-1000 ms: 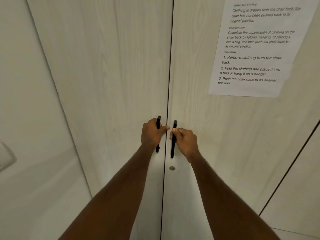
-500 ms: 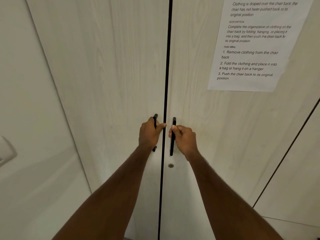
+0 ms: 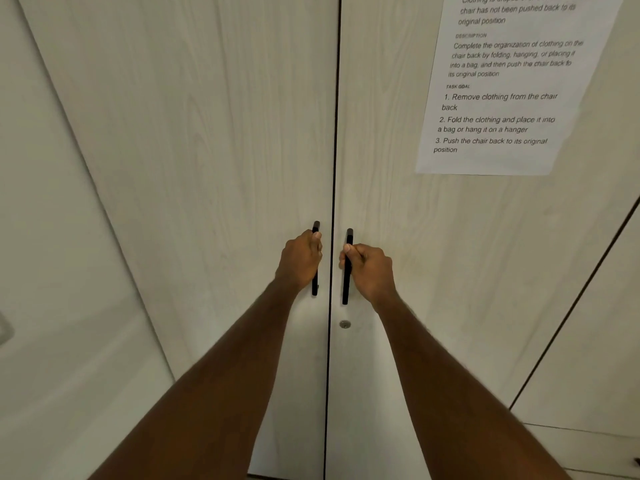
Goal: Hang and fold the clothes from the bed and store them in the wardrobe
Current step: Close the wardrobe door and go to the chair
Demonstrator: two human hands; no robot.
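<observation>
Two pale wood-grain wardrobe doors fill the view, the left door and the right door, with a thin dark gap between them. My left hand is closed around the left black bar handle. My right hand grips the right black bar handle. Both arms reach straight forward. No clothes or bed are in view, and the wardrobe's inside is hidden.
A printed paper sheet is stuck on the right door at the upper right. A small round lock sits below the right handle. A plain wall panel stands at the left, another door panel at the right.
The gap between the doors widened slightly half a second ago and looks narrower again now. Both hands stay on the handles. The view has tilted down a little.
</observation>
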